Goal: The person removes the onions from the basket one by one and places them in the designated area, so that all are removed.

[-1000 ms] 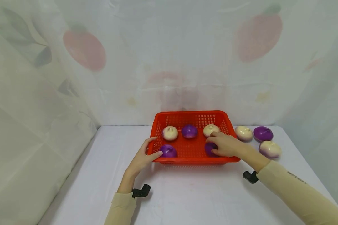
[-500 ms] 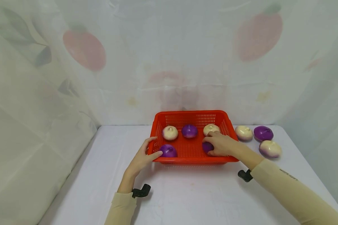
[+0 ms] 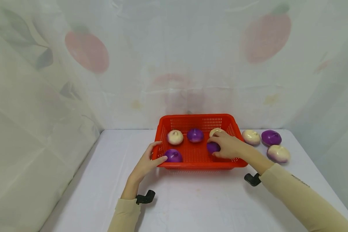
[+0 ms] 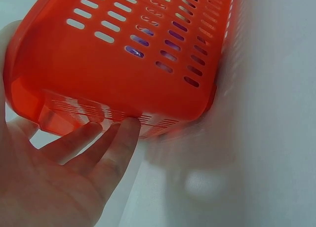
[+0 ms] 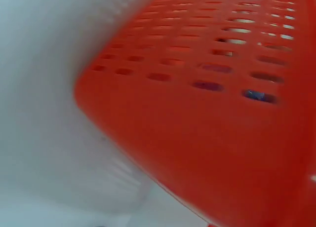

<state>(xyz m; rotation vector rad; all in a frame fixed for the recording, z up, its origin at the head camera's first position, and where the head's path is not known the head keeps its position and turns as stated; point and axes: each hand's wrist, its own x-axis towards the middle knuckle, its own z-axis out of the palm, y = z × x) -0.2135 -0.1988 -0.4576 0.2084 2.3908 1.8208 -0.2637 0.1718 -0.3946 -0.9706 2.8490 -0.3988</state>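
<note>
In the head view, my left hand [image 3: 146,162] grips the left end of a red plastic basket [image 3: 197,165], thumb over the rim by a purple onion [image 3: 173,155]. The left wrist view shows the fingers [image 4: 116,153] against the basket's slotted outer wall [image 4: 123,84]. My right hand [image 3: 230,146] reaches over the basket's right side and holds another purple onion [image 3: 213,147], partly hidden by the fingers. Behind that hand sits a cream onion [image 3: 216,131], partly covered. In the right wrist view the basket wall [image 5: 173,118] hides the hand.
At the back of the basket lie a cream onion [image 3: 175,137] and a purple onion [image 3: 195,135]. To its right on the white table [image 3: 197,206] are two cream-and-purple onions [image 3: 251,137] and a purple one [image 3: 271,138]. A white curtain [image 3: 174,64] hangs behind.
My right hand has shifted left inside the basket, and the purple onion in it has moved left and slightly back. The left hand and the basket have stayed in place.
</note>
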